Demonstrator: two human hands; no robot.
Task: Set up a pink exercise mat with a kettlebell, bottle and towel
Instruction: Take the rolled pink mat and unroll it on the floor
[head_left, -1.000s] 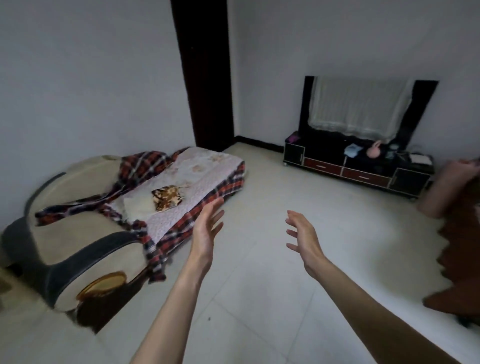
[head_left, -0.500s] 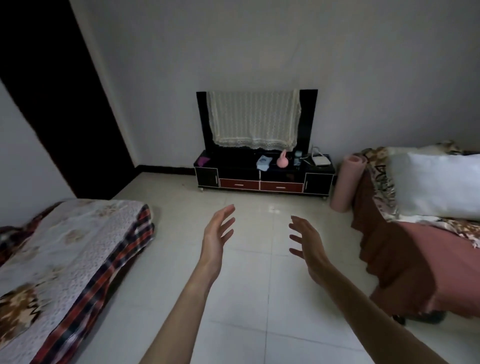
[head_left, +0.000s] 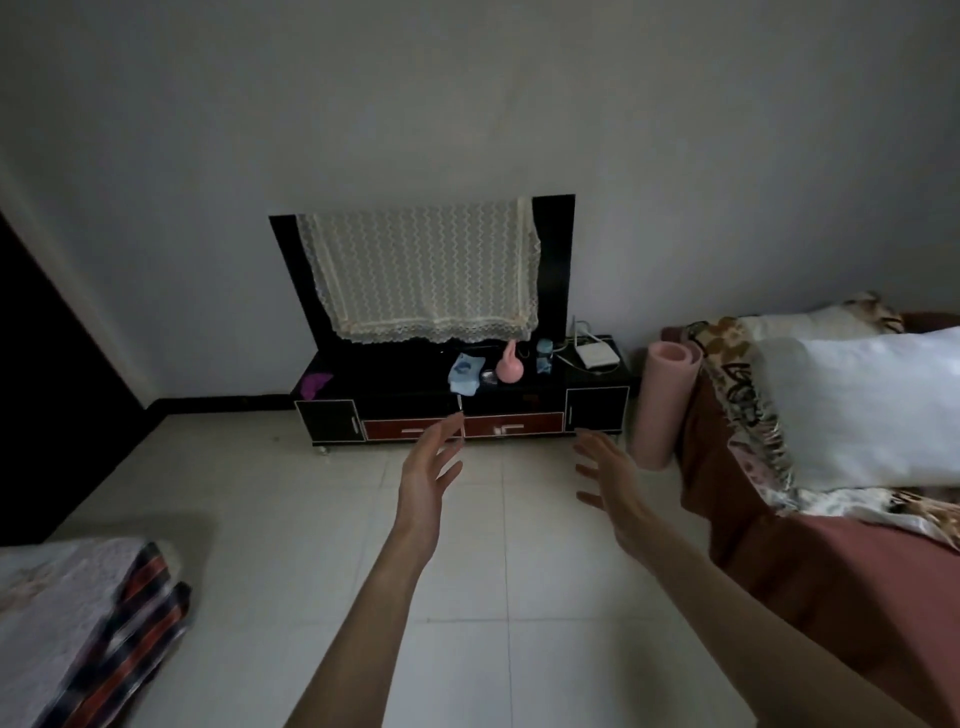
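A rolled pink exercise mat (head_left: 662, 405) stands upright on the floor between the TV cabinet (head_left: 332, 415) and the bed. On the cabinet top sit a folded light-blue towel (head_left: 466, 373), a pink kettlebell (head_left: 509, 365) and a small blue bottle (head_left: 544, 356), side by side. My left hand (head_left: 428, 475) and my right hand (head_left: 610, 480) are stretched out in front of me over the tiled floor, both empty with fingers spread, well short of the cabinet.
A bed (head_left: 841, 530) with a white pillow and brown skirt fills the right side. A sofa with a plaid throw (head_left: 88, 623) is at the lower left. A lace cloth (head_left: 421, 270) drapes the TV. A white router (head_left: 597, 356) sits on the cabinet. A dark doorway is left.
The view has swung right from the sofa to face the TV cabinet and moved closer to it. Both hands stay raised, open and empty.
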